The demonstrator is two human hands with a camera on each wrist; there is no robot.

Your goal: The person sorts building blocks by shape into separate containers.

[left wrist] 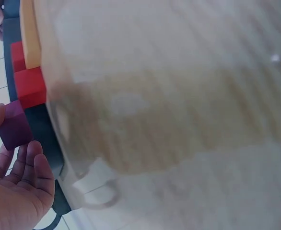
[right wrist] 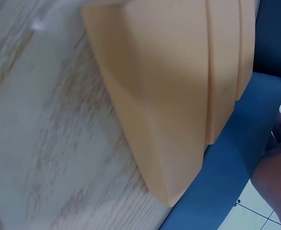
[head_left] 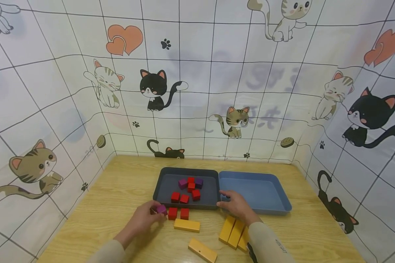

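Between thumb and fingers my left hand (head_left: 144,219) pinches a purple cube (head_left: 162,209), close to the front left of the dark grey tray (head_left: 161,179). In the left wrist view the purple cube (left wrist: 16,125) shows at the fingertips, near a red cube (left wrist: 31,87). Two red cubes (head_left: 172,213) lie just in front of that tray. Inside it are several red cubes (head_left: 175,197) and two purple cubes (head_left: 183,183). My right hand (head_left: 237,205) is over the front left of the blue tray (head_left: 276,199), its fingertips at the dark tray's right rim, with nothing seen in its grasp.
Three yellow blocks (head_left: 236,233) lie side by side before the blue tray, partly under the right forearm. Two more yellow blocks (head_left: 187,225) lie nearer the middle of the wooden table (head_left: 118,190). A cat-patterned curtain (head_left: 197,91) encloses the back and sides.
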